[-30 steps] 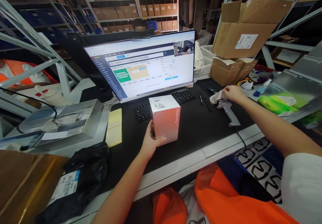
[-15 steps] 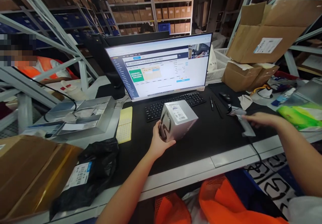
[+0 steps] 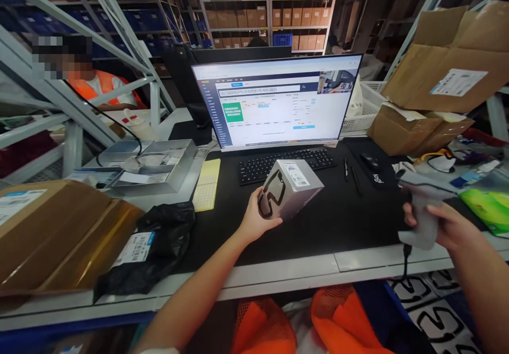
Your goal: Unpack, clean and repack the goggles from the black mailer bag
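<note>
My left hand [image 3: 257,217] grips a silver-grey product box [image 3: 304,197] by its left side, thumb along the bottom edge. The box is tilted, with a goggle-like picture on its left face and a white label [image 3: 297,174] on top. Behind it lies a black keyboard [image 3: 254,169] in front of the monitor [image 3: 274,105]. At the right, my right hand [image 3: 449,221] is closed round the handle of a grey barcode scanner [image 3: 423,205], held upright above the desk's front edge. Its cable hangs from the handle's base.
To the left are a brown carton [image 3: 59,232], a black plastic bag [image 3: 167,248], an open grey box [image 3: 170,168] and a yellow notepad [image 3: 207,184]. On the right are a mouse [image 3: 369,160], pens [image 3: 345,169], a green packet [image 3: 485,208] and stacked cartons [image 3: 441,89]. Another person [image 3: 103,86] sits beyond the frame.
My right hand has taken hold of the scanner and lifted it upright from the desk, toward me. The box stays in my left hand, turned slightly. The camera view has shifted left.
</note>
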### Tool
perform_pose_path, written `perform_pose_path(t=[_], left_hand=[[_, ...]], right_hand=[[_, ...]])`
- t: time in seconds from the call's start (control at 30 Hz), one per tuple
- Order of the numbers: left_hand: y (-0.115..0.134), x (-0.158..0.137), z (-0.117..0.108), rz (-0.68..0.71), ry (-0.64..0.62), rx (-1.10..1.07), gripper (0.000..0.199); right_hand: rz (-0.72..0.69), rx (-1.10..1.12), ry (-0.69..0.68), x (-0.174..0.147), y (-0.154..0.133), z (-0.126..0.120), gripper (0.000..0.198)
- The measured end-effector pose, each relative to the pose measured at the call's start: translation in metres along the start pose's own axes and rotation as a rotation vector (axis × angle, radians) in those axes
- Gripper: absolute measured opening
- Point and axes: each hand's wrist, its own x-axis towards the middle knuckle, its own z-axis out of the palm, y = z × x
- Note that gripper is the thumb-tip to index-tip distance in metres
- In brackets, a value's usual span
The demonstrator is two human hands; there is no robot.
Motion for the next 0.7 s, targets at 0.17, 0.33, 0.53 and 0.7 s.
perform_pose_path(t=[0.17,0.33,0.53,0.7], left_hand=[[0.014,-0.005,-0.003,0.472,0.176,0.341,0.103],[0.026,-0.007,-0.006,0.704,0.293,0.559,0.098],[0.019,-0.007,-0.008,0.49,0.267,0.375,0.103],[0.008,-0.005,0.002,0.064,0.039,-0.215,0.119]], right_hand=[[0.017,-0.424,-0.299,-0.038,-0.022,0.042,0.039],[0.009,-0.618,-0.295,-0.065,-0.042,0.072,0.047],[0.157,-0.411,-0.327,-0.037,-0.028,0.081,0.044],[0.272,-0.094,-0.148,0.013,0.013,0.09,0.042]])
